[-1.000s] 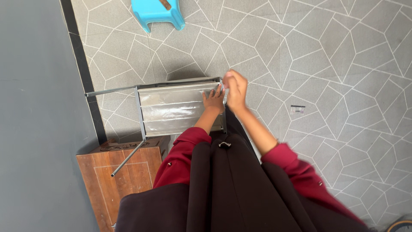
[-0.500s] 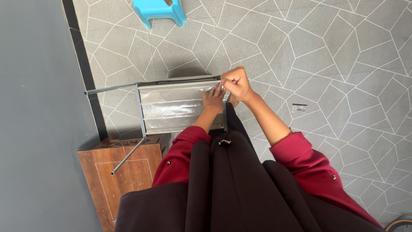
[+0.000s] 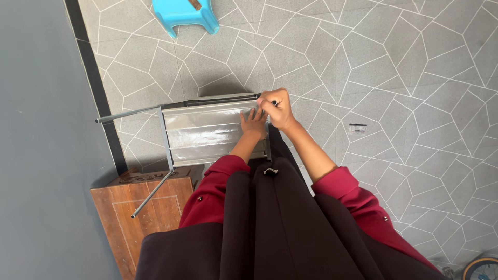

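Since half a second ago: right hand (image 3: 278,108) has closed tighter into a fist at the top right corner of the metal stand (image 3: 207,132); left hand (image 3: 254,122) stays flat on it, barely shifted. Camera tilted a bit, stand itself unmoved.

Surface: floor (image 3: 394,67) of grey tiles with white lines in an irregular polygon pattern. Grey wall (image 3: 41,140) far left of the hands, with a black strip (image 3: 98,98) running along its base.

Around: blue stool (image 3: 185,14) well beyond the hands, at the top edge. Small wooden cabinet (image 3: 140,212) left of and nearer than the hands, against the wall; one stand leg lies across its top. Small dark scrap (image 3: 358,127) on the floor right of the hands. Part of a wheel (image 3: 482,269) at the bottom right corner. Dark apron over red sleeves fills the lower view and hides the stand's near right edge.

Stand: silvery grey sheet panel in a thin grey tube frame, reflective, creased in horizontal bands. One tube sticks out left, another slants down left.

Hands: left is spread, fingers pressed on the panel near its right end. Right is curled around something small and dark at the frame corner; can't tell what it is.
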